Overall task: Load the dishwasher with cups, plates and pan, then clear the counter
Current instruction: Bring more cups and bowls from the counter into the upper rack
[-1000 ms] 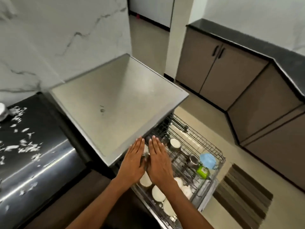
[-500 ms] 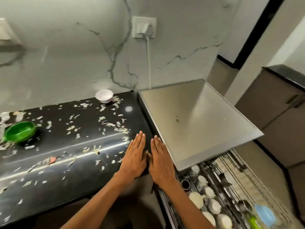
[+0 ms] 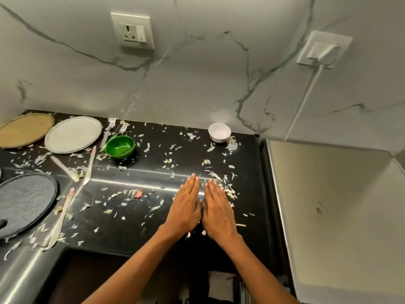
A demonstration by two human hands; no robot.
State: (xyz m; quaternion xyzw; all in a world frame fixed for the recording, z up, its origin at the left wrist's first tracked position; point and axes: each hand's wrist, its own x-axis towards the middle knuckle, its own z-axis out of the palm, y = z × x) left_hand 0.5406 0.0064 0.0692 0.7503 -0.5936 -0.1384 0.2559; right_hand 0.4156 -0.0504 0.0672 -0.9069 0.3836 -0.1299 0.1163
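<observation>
On the far left of your black counter (image 3: 135,235) sit three flat round pieces: a tan woven plate (image 3: 25,129) at the back corner, a pale grey plate (image 3: 73,134) just beside it, and nearer you a dark flat pan (image 3: 24,204), cut off by the frame edge. All three show bare surfaces.

Next come the utensils. Two forks (image 3: 110,126) lie at the back by the grey plate, and about four pale, long-handled pieces (image 3: 89,164) are strewn between the plates and the pan; which are knives or spoons you cannot tell.

You have two bowls: a green bowl (image 3: 120,146) beside the forks, with what looks like a little liquid in it, and a small white bowl (image 3: 219,132) against the wall, whose inside looks bare. Pale vegetable scraps (image 3: 168,160) are scattered across the whole counter, too many to count.

Your left hand (image 3: 186,207) and right hand (image 3: 218,210) lie flat, palms down, side by side with thumbs touching, fingers straight and together, gripping nothing. Scraps lie under and around your right fingertips.

Right of the counter is the steel dishwasher top (image 3: 335,205). On the wall are two sockets: an unused socket (image 3: 132,30) and one with a white plug (image 3: 322,50).
</observation>
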